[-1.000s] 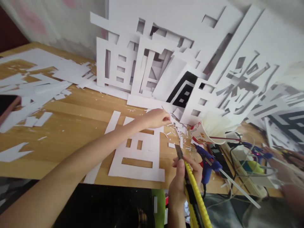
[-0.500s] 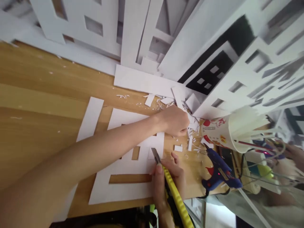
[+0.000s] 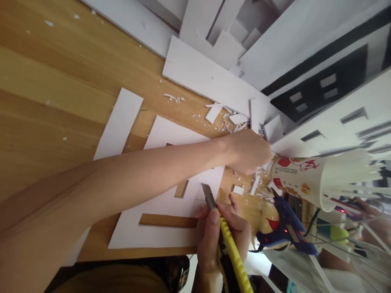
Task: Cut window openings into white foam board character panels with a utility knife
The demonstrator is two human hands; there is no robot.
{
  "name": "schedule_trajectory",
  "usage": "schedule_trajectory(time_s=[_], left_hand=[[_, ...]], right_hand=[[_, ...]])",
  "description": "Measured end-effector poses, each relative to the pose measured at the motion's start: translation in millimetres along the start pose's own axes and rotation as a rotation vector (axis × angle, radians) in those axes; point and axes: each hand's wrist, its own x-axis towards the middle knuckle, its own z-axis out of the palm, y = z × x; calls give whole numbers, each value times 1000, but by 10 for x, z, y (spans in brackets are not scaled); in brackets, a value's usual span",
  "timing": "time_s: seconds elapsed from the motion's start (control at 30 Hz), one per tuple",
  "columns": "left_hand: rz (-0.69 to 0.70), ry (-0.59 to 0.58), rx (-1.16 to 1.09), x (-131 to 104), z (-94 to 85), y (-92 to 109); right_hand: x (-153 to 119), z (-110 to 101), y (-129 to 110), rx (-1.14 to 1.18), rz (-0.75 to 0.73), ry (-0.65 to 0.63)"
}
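Observation:
My right hand (image 3: pixel 220 232) grips a yellow and black utility knife (image 3: pixel 230 248), its blade out and pointing up and left over a white foam board (image 3: pixel 152 237). The board has several rectangular openings cut through it, and a faint outlined rectangle shows near the blade tip. My left arm stretches across the board and hides part of it. Beyond the board's right edge my left hand (image 3: pixel 249 151) is closed, fingers curled down among white scraps (image 3: pixel 238 119); whatever they hold is hidden.
A white strip (image 3: pixel 119 122) lies left of the board on the wooden table (image 3: pixel 36 81). Standing white panels and a long strip (image 3: pixel 210 79) line the back. At right are a paper cup (image 3: pixel 299 179) full of white sticks, a blue glue gun (image 3: pixel 288 226), wires and another person's hand.
The view has shifted and come closer to the table. My left hand stays closed among the scraps near the cup. My right hand still holds the knife above the board.

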Motion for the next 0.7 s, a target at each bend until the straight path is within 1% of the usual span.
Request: schedule_trajectory(time_s=[0.1,0.23,0.3,0.37,0.47,0.57,0.63,0.7], left_hand=[[11,31,17,-6,9,-5],[22,43,29,-18,22,-2],[10,44,41,-12,31,9],[-20,53,63,8,42,24],[-67,62,96,49,56,39],[-62,52,115,72,51,40],[-45,41,119,71,40,37],[-35,33,114,65,30,33]], right_hand=[[-25,-12,3,-46,-9,-8],[-101,-62,20,-126,6,-92],[-122,-70,18,-187,13,-113],[-113,-53,8,-218,-11,-100],[-63,1,-1,-166,-90,-56],[-37,50,17,-122,-189,-6],[-49,65,38,-150,-240,17],[-73,62,56,-194,-253,23]])
